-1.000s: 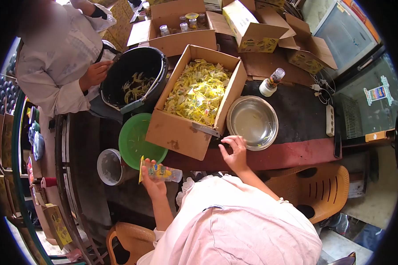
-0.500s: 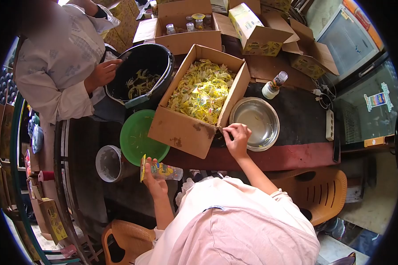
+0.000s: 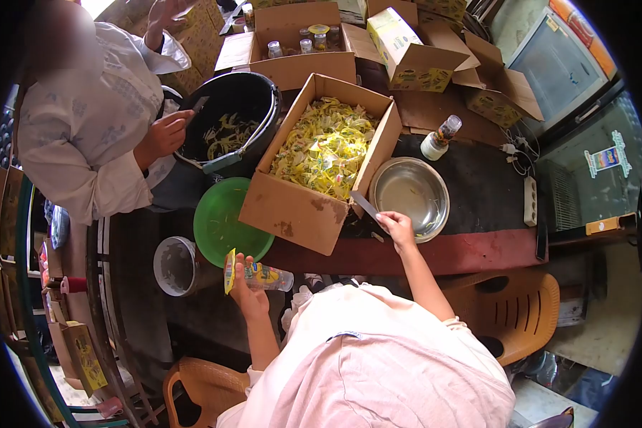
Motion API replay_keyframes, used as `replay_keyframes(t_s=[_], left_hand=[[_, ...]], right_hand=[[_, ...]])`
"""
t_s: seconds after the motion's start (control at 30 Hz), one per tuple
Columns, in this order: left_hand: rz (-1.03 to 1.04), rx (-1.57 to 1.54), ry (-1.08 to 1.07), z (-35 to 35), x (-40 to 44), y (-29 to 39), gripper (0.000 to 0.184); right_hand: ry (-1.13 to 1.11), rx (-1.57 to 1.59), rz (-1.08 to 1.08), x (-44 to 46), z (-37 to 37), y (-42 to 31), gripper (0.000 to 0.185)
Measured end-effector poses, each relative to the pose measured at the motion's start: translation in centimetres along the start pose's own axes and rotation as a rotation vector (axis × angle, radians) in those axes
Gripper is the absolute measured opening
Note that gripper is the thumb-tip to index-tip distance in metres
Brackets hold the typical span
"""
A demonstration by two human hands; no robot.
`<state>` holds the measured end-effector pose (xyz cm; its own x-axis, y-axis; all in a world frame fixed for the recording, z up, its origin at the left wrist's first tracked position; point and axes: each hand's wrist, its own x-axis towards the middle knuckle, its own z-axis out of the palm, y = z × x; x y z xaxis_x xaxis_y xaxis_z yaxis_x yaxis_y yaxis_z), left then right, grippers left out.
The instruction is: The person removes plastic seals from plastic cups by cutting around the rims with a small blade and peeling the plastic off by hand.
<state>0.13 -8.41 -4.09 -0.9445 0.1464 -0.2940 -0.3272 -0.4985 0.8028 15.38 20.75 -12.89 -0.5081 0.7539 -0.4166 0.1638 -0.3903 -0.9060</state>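
Observation:
My left hand (image 3: 247, 289) is wrapped round a clear bottle (image 3: 272, 277) with a yellow label, lying sideways with a yellow disc-like piece (image 3: 230, 271) at its left end. Between the fingers of my right hand (image 3: 398, 227) is a flat grey blade (image 3: 366, 205), its far end by the near right corner of a cardboard box (image 3: 292, 214). Yellow strips and scraps (image 3: 326, 146) fill that box. Just beyond my right hand sits a metal bowl (image 3: 410, 192). A green basin (image 3: 225, 221) stands beyond my left hand.
At the left a co-worker (image 3: 93, 121) holds a blade over a black bucket (image 3: 228, 118). A grey bucket (image 3: 176, 266) stands beside the green basin. Beyond the bowl is a bottle (image 3: 441, 138). Open cartons (image 3: 303, 71) line the back; orange chairs (image 3: 506, 314) stand near me.
My right hand has taken hold of the blade and moved slightly right with it. My left hand still holds the bottle. The co-worker's other hand shows higher up, raised.

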Motion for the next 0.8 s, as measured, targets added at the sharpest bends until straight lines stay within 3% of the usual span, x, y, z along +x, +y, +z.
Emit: replay_keyframes(t_s=[0.17, 0.33, 0.43, 0.47, 0.5, 0.7, 0.8], left_hand=[[0.011, 0.013, -0.047, 0.8, 0.6, 0.2, 0.048], [-0.006, -0.031, -0.227, 2.7, 1.7, 0.9, 0.053], [0.279, 0.436, -0.341, 4.2, 3.3, 0.9, 0.055], [0.459, 0.606, -0.366, 5.7, 2.7, 1.8, 0.064], [0.429, 0.587, -0.378, 7.0, 2.8, 2.1, 0.08], [0.548, 0.55, -0.608, 9.8, 4.9, 4.4, 0.086], [0.652, 0.549, -0.628, 11.5, 6.8, 6.5, 0.088]], right_hand=[[0.01, 0.009, 0.006, -4.0, -4.7, 0.0, 0.011], [0.055, 0.403, 0.02, -6.8, -4.9, -0.2, 0.011], [-0.075, 0.536, 0.092, -7.2, -3.5, -1.3, 0.013], [-0.153, 0.595, 0.061, -7.2, -2.7, -1.4, 0.018], [-0.203, 0.614, 0.045, -7.1, -2.0, -1.9, 0.019], [-0.471, 0.77, 0.041, -7.6, 4.9, -4.9, 0.029], [-0.455, 0.716, -0.008, -7.2, 6.8, -6.0, 0.019]])
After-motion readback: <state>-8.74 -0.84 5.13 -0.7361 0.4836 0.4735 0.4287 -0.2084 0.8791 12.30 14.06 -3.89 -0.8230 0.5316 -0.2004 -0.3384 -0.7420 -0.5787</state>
